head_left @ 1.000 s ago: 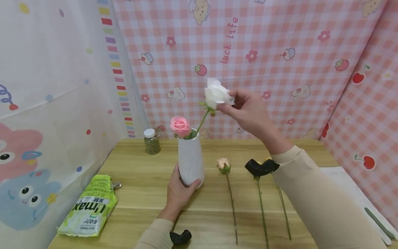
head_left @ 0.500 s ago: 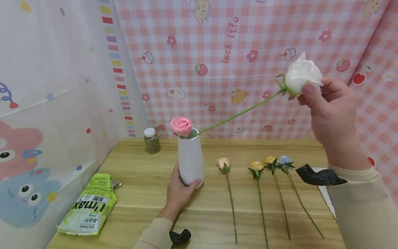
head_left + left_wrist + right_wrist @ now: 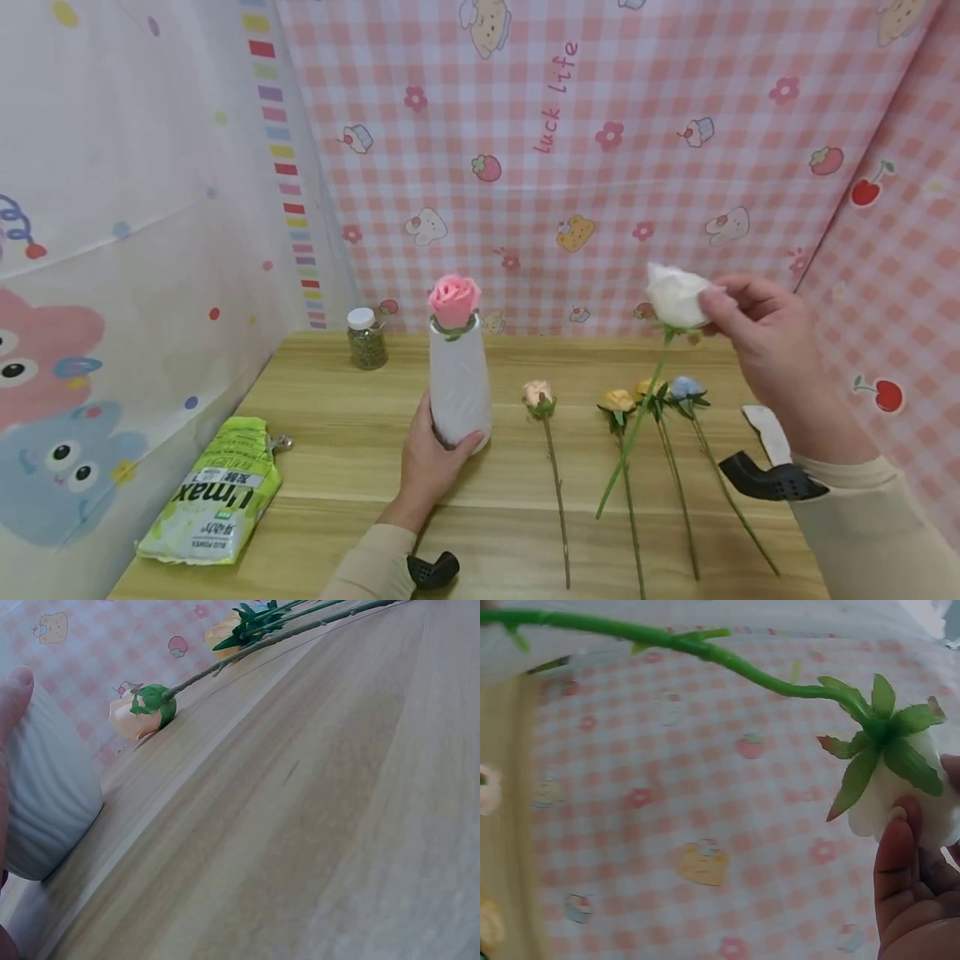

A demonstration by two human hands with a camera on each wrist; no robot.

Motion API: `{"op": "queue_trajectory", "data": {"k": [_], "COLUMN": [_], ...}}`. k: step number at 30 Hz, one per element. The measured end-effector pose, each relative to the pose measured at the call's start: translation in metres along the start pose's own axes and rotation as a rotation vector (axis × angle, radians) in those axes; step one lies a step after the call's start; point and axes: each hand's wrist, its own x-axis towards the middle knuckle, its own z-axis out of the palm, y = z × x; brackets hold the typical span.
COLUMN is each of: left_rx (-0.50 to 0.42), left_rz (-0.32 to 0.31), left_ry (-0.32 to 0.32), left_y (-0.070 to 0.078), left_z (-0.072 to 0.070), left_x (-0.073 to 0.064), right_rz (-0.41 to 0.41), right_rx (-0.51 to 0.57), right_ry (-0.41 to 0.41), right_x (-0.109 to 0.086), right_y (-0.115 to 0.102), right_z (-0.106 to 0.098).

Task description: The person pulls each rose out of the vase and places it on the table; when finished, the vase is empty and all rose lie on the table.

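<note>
My left hand (image 3: 435, 471) grips the lower part of a white ridged vase (image 3: 459, 383) standing on the table. A pink rose (image 3: 454, 300) sits in the vase, its bloom at the mouth and its stem hidden inside. Over to the right, my right hand (image 3: 776, 358) pinches a white rose (image 3: 675, 296) by its petals. The green stem of that rose slants down to the left and overlaps a yellow rose (image 3: 619, 402) in the head view. In the right wrist view, thumb and fingers hold the white bloom (image 3: 889, 799) below its green sepals.
A peach rose (image 3: 538, 396), a second yellow rose (image 3: 651, 387) and a blue rose (image 3: 686, 388) lie on the wooden table (image 3: 337, 483). Behind the vase stands a small lidded jar (image 3: 367, 342). A green bag (image 3: 213, 500) with a clip lies at left.
The white rose has come out of the vase, moving right and then down in my right hand. The pink rose has shifted to the middle of the vase mouth. My left hand has stayed put.
</note>
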Motion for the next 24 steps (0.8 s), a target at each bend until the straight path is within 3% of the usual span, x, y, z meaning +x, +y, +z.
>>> {"op": "queue_trajectory", "data": {"k": [3, 7, 12, 24], "left_rx": [0.008, 0.017, 0.023, 0.012], "left_rz": [-0.022, -0.046, -0.043, -0.025], "left_ry": [-0.009, -0.014, -0.018, -0.013], "left_y": [-0.001, -0.002, 0.000, 0.001], "left_z": [0.000, 0.001, 0.001, 0.000], "left_x": [0.001, 0.001, 0.002, 0.001], "right_rz": [0.109, 0.217, 0.323, 0.430], "right_rx": [-0.198, -0.348, -0.419, -0.560], "right_ry": [-0.055, -0.120, -0.140, -0.205], "right_x": [-0.007, -0.013, -0.013, -0.011], "right_y": [0.025, 0.054, 0.084, 0.150], "right_z": [0.008, 0.016, 0.016, 0.008]}}
